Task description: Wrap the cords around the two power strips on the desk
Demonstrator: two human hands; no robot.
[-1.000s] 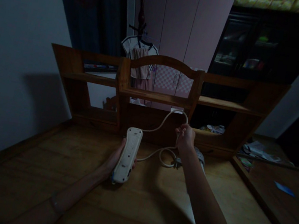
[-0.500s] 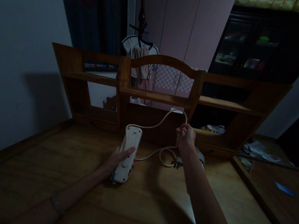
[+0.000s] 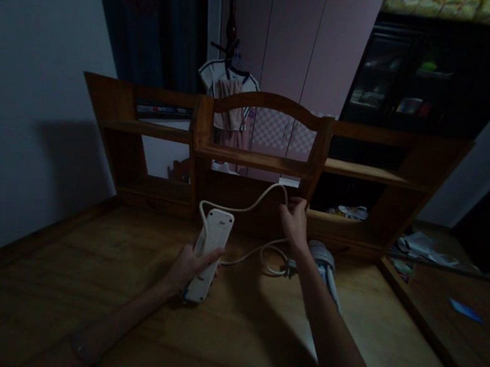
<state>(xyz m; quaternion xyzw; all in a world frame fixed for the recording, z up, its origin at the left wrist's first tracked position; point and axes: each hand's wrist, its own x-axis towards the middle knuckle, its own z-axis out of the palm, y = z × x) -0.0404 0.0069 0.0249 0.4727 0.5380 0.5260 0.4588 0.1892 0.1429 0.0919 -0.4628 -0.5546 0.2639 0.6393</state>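
My left hand (image 3: pixel 189 267) is wrapped round the lower half of a white power strip (image 3: pixel 210 251), held just above the wooden desk (image 3: pixel 219 331). Its pale cord (image 3: pixel 247 208) arches from the strip's top up to my right hand (image 3: pixel 294 222), which pinches it in front of the desk's wooden shelf unit (image 3: pixel 259 154). Below that hand the cord lies in a loop on the desk, ending at a plug (image 3: pixel 290 270).
A grey-white coiled bundle (image 3: pixel 322 255) lies on the desk right of my right arm. Small clutter sits in the shelf unit's lower right bay (image 3: pixel 348 211). A white wall stands at the left; a pink wardrobe (image 3: pixel 292 46) and dark cabinet stand behind.
My right hand has carried the cord left and slightly down. My left hand has closed its fingers over the strip's front, and the cord now bends out left of the strip's top.
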